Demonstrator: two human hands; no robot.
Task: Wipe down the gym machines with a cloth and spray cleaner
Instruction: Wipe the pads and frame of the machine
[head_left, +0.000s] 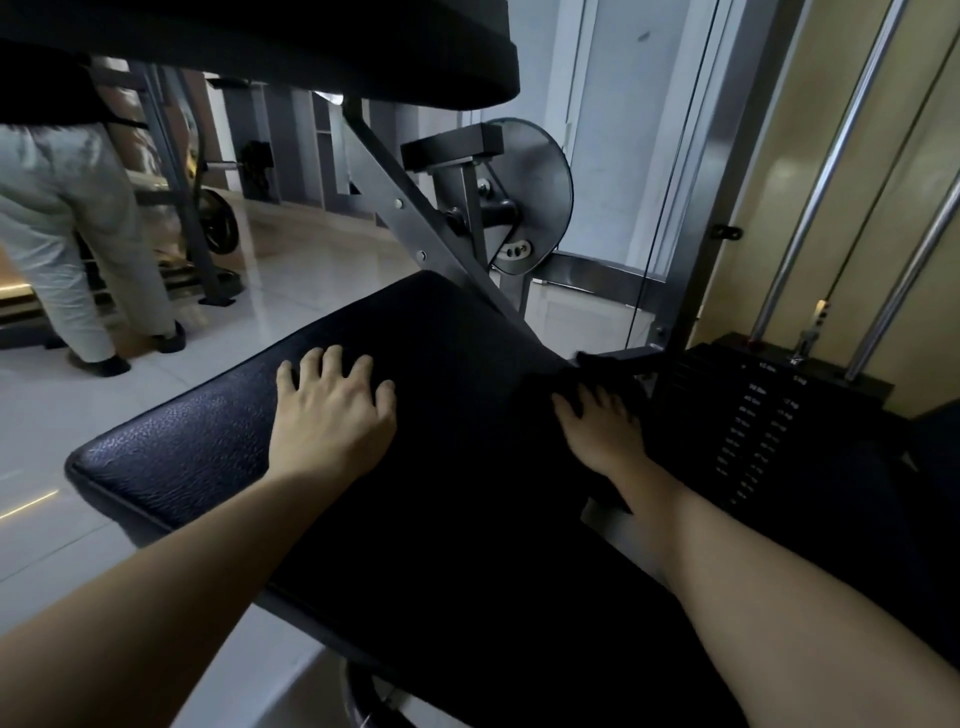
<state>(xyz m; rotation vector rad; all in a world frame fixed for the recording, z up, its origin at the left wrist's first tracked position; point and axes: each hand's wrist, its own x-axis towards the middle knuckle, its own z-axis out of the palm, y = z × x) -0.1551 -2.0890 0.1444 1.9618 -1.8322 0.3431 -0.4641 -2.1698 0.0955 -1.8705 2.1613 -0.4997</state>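
**Both hands down on the pad, cloth under the right**

Head view, the only one, looking down over a black textured pad that fills the middle of the shot. The left hand is planted palm-down on it, fingers spread and a little bent, holding nothing. Over at the pad's right edge, the right hand sits on a dark cloth, fingers laid out across it and pressing it against the pad. The two hands are well apart.

That cloth is tough to read: black on black, in shadow, its outline melting into the pad and the machine behind. Only a rumpled edge beyond the fingertips gives it away. The thumb is lost in the gloom too, so I cannot tell whether it tucks under the fabric. The near end of the pad sinks into darkness between the forearms.

Up top, a second black pad is cut off by the frame. Behind, a grey steel frame carries a round cam disc. To the right, the weight stack shows pale labels, too blurred to read, with two chrome rods rising out of shot. Far left, another person's legs stand on the glossy floor, upper body hidden.
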